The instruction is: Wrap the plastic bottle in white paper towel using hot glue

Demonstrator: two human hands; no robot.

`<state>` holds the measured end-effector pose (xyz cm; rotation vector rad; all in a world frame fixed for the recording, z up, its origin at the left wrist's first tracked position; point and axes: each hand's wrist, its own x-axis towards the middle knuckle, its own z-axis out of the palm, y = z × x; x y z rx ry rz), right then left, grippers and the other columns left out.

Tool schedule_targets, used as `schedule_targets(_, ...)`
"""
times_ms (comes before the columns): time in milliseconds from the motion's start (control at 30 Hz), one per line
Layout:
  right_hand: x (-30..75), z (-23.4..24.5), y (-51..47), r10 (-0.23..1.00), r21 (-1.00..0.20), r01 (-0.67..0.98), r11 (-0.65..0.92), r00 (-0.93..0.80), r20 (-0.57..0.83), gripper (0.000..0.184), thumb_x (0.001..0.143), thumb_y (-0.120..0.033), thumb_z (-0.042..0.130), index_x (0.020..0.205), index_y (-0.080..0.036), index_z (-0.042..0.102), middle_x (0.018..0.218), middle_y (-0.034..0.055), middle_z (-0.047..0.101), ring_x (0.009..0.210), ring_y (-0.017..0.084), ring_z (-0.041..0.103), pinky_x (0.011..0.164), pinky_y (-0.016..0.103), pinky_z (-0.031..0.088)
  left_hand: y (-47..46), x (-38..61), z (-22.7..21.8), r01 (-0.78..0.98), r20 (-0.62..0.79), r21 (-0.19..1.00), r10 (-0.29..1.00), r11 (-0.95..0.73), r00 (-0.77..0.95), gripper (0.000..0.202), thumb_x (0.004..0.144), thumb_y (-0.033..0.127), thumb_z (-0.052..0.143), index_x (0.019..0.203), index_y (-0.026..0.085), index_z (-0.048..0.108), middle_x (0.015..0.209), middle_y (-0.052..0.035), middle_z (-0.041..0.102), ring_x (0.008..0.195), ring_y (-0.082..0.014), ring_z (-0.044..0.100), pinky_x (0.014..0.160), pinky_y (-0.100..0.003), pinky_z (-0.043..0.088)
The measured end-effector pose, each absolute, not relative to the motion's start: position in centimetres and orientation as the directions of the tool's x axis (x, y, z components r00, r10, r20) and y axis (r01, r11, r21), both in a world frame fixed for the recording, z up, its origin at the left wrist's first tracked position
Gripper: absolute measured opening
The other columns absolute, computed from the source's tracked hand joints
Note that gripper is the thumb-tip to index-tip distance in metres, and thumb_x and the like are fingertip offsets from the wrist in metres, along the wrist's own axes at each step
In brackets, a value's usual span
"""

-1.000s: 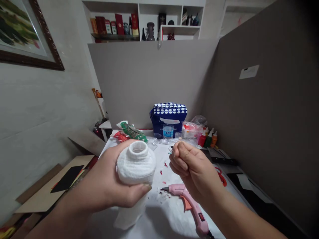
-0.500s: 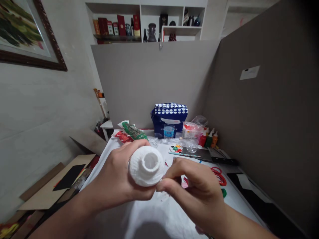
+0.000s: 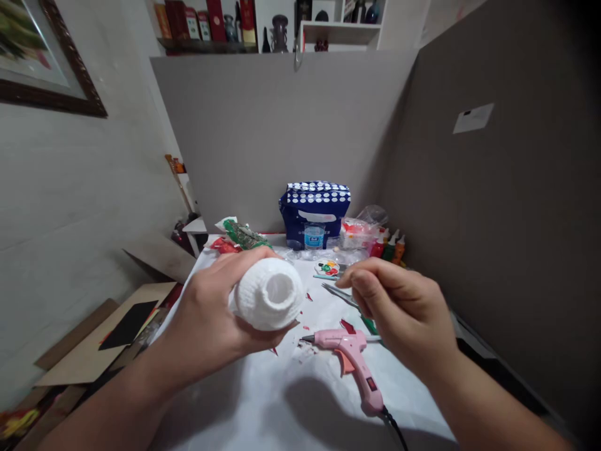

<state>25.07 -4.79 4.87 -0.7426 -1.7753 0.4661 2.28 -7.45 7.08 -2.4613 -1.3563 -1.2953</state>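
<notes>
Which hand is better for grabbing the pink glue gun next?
Probably the right hand: it's nearer the pink glue gun, with nothing visibly held, while the left hand grips the white bottle.

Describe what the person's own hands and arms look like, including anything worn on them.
The bare left hand and bare right hand show no glove, ring or watch. The left forearm and right forearm are uncovered as far as visible, without sleeve or bracelet.
</notes>
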Motion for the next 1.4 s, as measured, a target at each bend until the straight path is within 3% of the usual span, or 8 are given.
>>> schedule_targets(100, 27.6, 2.7, -4.5, 0.824, -0.631, 0.532, 0.564, -0.311, 0.474, 0.027, 0.095, -0.033, 0.044, 0.082, -0.019, 0.063, 0.054, -0.0029, 0.048, 0.048, 0.012, 0.043, 0.049, 0.024, 0.033, -6.9, 2.0, 7.0, 0.716, 0.723, 0.323, 0.649, -0.619, 0.234, 0.058, 0.063, 0.036, 0.083, 0.116, 0.029, 0.06, 0.118, -0.0001, 0.068, 0.124, -0.0324, 0.056, 0.106, -0.046, 0.045)
schedule_targets(233, 28.7, -1.8, -5.6, 0.965, -0.33, 0.92, 0.21, -0.25, -0.081, 0.036, 0.084, -0.04, 0.057, 0.054, -0.02, 0.055, 0.05, 0.0054, 0.057, 0.048, 0.018, 0.051, 0.05, 0.028, 0.022, -5.5, 2.0, 6.6, 0.727, 0.724, 0.305, 0.646, -0.615, 0.242, 0.059, 0.066, 0.036, 0.082, 0.119, 0.023, 0.059, 0.13, -0.0043, 0.063, 0.138, -0.0329, 0.039, 0.115, -0.048, 0.036)
schedule_targets(300, 28.8, -3.9, -6.2, 0.967, -0.263, 0.947, 0.183, -0.221, -0.123, 0.033, 0.076, -0.046, 0.065, 0.057, -0.02, 0.059, 0.058, 0.0094, 0.065, 0.054, 0.023, 0.057, 0.051, 0.029, 0.019, -4.8, 2.0, 6.4, 0.735, 0.743, 0.261, 0.616, -0.625, 0.261, 0.054, 0.066, 0.036, 0.083, 0.112, 0.019, 0.061, 0.132, -0.009, 0.061, 0.14, -0.0332, 0.036, 0.118, -0.048, 0.029)
schedule_targets(567, 29.1, -6.5, -5.6, 0.955, -0.507, 0.842, 0.184, -0.274, -0.109, 0.003, 0.071, -0.02, 0.055, 0.068, -0.02, 0.053, 0.064, 0.0024, 0.062, 0.056, 0.016, 0.053, 0.052, 0.026, 0.027, -4.0, 1.4, 6.2, 0.787, 0.777, 0.212, 0.589, -0.579, 0.223, 0.053, 0.068, 0.032, 0.082, 0.114, 0.019, 0.059, 0.134, -0.012, 0.06, 0.141, -0.0327, 0.035, 0.113, -0.053, 0.035)
schedule_targets(733, 28.9, -4.9, -7.0, 0.842, -0.934, 0.217, -0.283, -0.41, -0.35, 0.024, 0.07, -0.028, 0.058, 0.091, -0.017, 0.054, 0.068, 0.0002, 0.06, 0.056, 0.012, 0.053, 0.047, 0.02, 0.031, -3.5, 1.5, 6.0, 0.766, 0.787, 0.185, 0.56, -0.615, 0.259, 0.049, 0.067, 0.026, 0.081, 0.111, 0.016, 0.061, 0.127, -0.0124, 0.064, 0.135, -0.0317, 0.044, 0.119, -0.05, 0.028)
schedule_targets(933, 29.1, -3.1, -9.2, 0.911, -0.989, 0.04, -0.141, -0.387, -0.145, 0.054, 0.085, -0.067, 0.049, 0.085, -0.015, 0.063, 0.056, -0.0022, 0.047, 0.047, 0.008, 0.04, 0.042, 0.02, 0.028, -2.9, 1.9, 5.4, 0.769, 0.753, 0.207, 0.6, -0.605, 0.27, 0.042, 0.068, 0.016, 0.077, 0.107, 0.019, 0.061, 0.12, -0.0056, 0.065, 0.128, -0.0298, 0.051, 0.121, -0.05, 0.025)
schedule_targets(1167, 27.8, -1.2, -10.3, 0.896, -0.831, 0.342, 0.44, -0.231, 0.379, 0.014, 0.09, -0.037, 0.057, 0.101, -0.028, 0.059, 0.084, 0.0019, 0.066, 0.072, 0.018, 0.064, 0.06, 0.025, 0.051, -3.0, 2.6, 4.9, 0.739, 0.758, 0.163, 0.562, -0.654, 0.33, 0.042, 0.071, 0.017, 0.076, 0.11, 0.016, 0.06, 0.118, -0.0079, 0.065, 0.121, -0.0265, 0.057, 0.122, -0.049, 0.023)
schedule_targets(1400, 26.0, -0.1, -10.0, 0.886, -0.798, 0.385, 0.464, -0.194, 0.422, 0.014, 0.091, -0.026, 0.057, 0.105, -0.026, 0.056, 0.084, 0.0026, 0.065, 0.065, 0.017, 0.062, 0.057, 0.027, 0.048, -3.2, 3.0, 4.8, 0.737, 0.745, 0.133, 0.557, -0.663, 0.367, 0.036, 0.077, 0.012, 0.068, 0.111, 0.02, 0.057, 0.116, -0.0055, 0.064, 0.115, -0.0227, 0.06, 0.122, -0.051, 0.022)
